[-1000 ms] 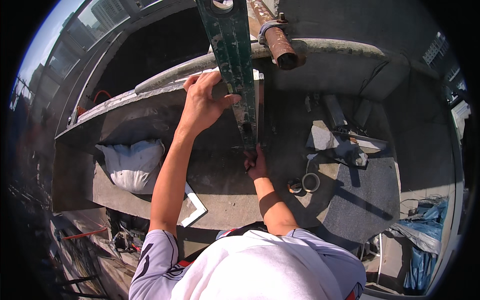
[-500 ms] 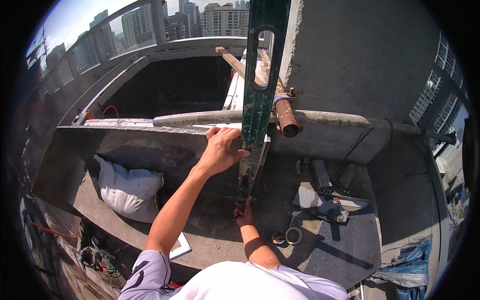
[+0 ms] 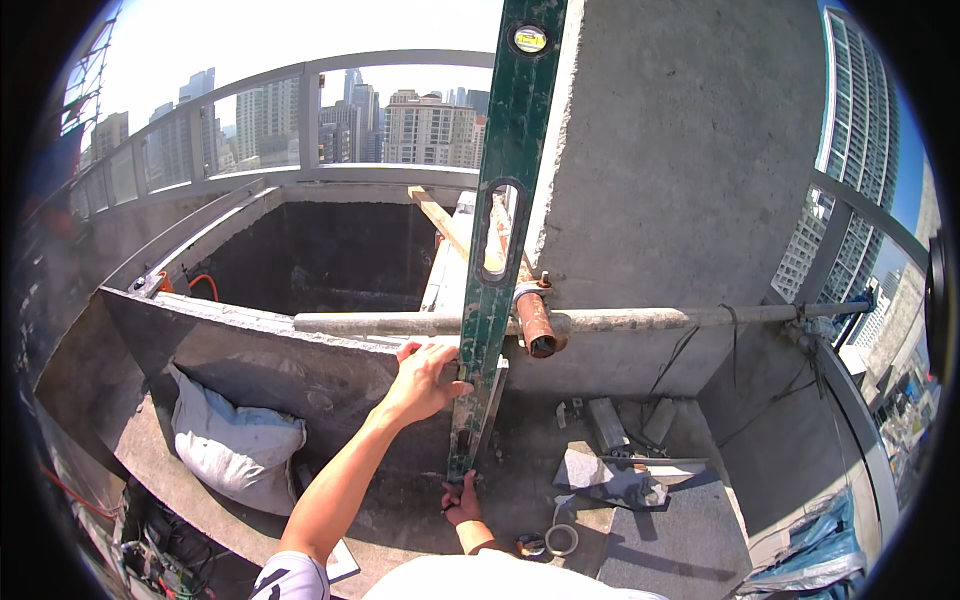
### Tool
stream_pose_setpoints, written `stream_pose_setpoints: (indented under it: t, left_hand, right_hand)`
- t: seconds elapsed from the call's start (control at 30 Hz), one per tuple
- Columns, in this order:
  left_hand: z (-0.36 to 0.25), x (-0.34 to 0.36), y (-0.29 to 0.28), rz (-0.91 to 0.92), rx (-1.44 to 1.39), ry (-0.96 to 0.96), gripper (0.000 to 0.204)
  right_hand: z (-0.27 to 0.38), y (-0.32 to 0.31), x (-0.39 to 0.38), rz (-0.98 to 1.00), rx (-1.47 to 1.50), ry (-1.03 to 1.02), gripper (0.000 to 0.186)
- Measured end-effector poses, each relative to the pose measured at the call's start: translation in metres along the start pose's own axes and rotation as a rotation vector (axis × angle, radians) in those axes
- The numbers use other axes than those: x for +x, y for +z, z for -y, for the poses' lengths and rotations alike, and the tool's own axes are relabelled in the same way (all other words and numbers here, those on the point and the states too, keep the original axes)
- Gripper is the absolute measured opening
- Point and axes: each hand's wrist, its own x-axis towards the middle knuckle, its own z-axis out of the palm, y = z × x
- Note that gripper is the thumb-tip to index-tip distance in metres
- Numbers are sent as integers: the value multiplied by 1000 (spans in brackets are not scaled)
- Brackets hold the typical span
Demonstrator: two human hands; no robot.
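Note:
A long green, plaster-spattered spirit level (image 3: 500,130) stands roughly upright at the centre, with a round vial near the top and a slotted handle hole. My left hand (image 3: 422,385) has curled fingers at the concrete slab's top edge (image 3: 350,340) and its thumb pressed on the level's lower side. Low down, my right hand (image 3: 462,505) has a finger at the level's bottom end and the others curled around something small and dark. A pale narrow strip (image 3: 497,380) stands just right of the level.
Behind are a grey scaffold tube (image 3: 640,319), rusty clamped pipe (image 3: 535,325), timber (image 3: 435,218) and concrete column (image 3: 680,130). A white sack (image 3: 230,440) lies left. Stone offcuts (image 3: 605,475), a tape roll (image 3: 562,538), a granite slab (image 3: 670,540) and blue sheeting (image 3: 815,570) lie right.
The view has tilted up, showing more skyline, railing and the level's top vial, so hands and ledge appear lower. Both hands stay at the same places on the level.

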Motion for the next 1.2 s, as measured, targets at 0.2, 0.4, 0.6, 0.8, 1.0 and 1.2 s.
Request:
stream_pose_setpoints:
  t: [0.2,0.4,0.6,0.8,1.0,1.2]
  left_hand:
    - [1,-2,-2,-10,3,2,58]
    - [4,0,3,-35,1,27,59]
    - [2,0,1,-8,-9,-1,59]
    - [-1,-3,1,-48,18,13,75]
    - [-5,-21,22,-393,194,127,83]
    - [-10,-38,45,-302,218,90,35]
  right_hand:
    - [-4,2,-2,13,-4,19,116]
    - [0,-4,6,14,-4,25,106]
    - [-2,1,4,-22,6,24,101]
    - [-3,7,3,-73,7,-5,97]
    - [-2,12,-2,-87,22,-8,95]
    - [-1,11,-2,-85,20,-14,96]
